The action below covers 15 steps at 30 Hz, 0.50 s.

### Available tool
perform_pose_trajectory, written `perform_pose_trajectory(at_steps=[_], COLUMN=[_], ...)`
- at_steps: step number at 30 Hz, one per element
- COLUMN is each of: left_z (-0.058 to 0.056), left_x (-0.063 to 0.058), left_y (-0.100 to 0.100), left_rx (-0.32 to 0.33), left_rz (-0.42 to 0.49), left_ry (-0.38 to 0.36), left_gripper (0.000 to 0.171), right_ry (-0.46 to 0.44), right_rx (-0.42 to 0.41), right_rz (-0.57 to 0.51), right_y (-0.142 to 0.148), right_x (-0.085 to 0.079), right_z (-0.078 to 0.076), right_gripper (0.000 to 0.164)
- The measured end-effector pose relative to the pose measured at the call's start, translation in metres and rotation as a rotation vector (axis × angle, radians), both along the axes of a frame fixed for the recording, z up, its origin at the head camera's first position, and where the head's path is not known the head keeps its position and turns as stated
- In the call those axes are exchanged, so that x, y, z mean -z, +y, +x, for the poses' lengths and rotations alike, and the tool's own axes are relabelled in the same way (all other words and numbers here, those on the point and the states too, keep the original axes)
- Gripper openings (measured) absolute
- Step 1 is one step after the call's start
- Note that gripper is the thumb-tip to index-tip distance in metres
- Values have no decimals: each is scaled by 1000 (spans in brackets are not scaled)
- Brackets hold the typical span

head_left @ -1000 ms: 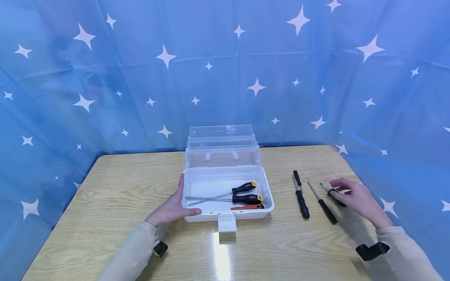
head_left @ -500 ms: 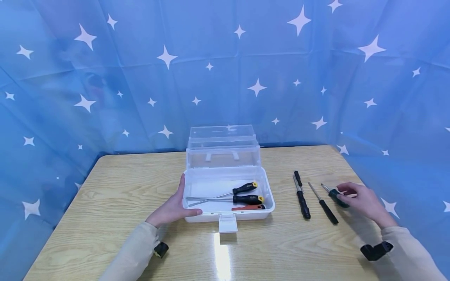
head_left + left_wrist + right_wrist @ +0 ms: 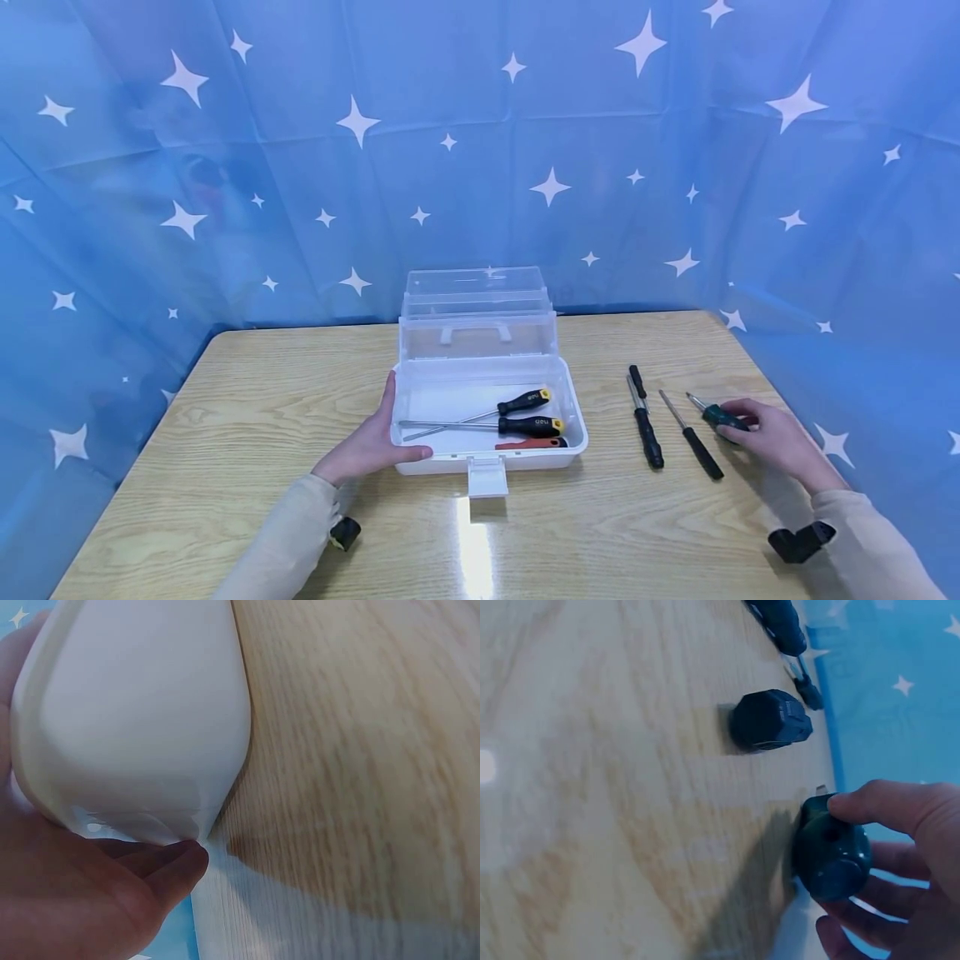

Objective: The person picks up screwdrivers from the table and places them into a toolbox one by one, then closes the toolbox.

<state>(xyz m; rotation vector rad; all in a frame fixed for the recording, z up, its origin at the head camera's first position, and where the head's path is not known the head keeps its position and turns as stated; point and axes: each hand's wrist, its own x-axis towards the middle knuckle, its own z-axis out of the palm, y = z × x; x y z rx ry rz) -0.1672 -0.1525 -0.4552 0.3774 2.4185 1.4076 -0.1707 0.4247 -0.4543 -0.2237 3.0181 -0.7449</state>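
At the table's right side my right hand [image 3: 776,437] holds the dark green handle of a screwdriver [image 3: 723,417]. In the right wrist view, the thumb lies on the handle [image 3: 832,851] and the fingers are round its far side. My left hand [image 3: 375,446] grips the left end of a white toolbox [image 3: 581,437], thumb over the front rim. The left wrist view shows its fingers [image 3: 180,870] wrapped about the box's corner. Inside the opened box lie two black-and-yellow screwdrivers [image 3: 528,427] and an orange-handled tool [image 3: 531,443].
A black-handled screwdriver [image 3: 701,452] lies just left of the right hand. Beyond it are another black screwdriver [image 3: 647,437] and a smaller black-handled tool [image 3: 636,380]. The box's clear lid [image 3: 476,292] stands raised, its latch [image 3: 487,479] hanging forward. A blue star-patterned curtain [image 3: 480,108] backs the table.
My right hand shifted slightly right, uncovering more of the green screwdriver, and its fingers then closed round the handle. The left hand and box stay in place.
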Motion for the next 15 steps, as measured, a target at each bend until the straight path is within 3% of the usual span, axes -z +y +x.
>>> perform_pose_trajectory(at_steps=[6, 15], left_z=[-1, -1], left_x=[0, 0], left_y=[0, 0], left_rx=[0, 2], left_rz=[-8, -7], left_ry=[5, 6], left_gripper=[130, 129], right_ry=[-39, -9], right_rx=[16, 27], right_rz=[-41, -19], right_y=[-3, -2], right_x=[3, 5], right_z=[2, 1], right_gripper=[44, 44])
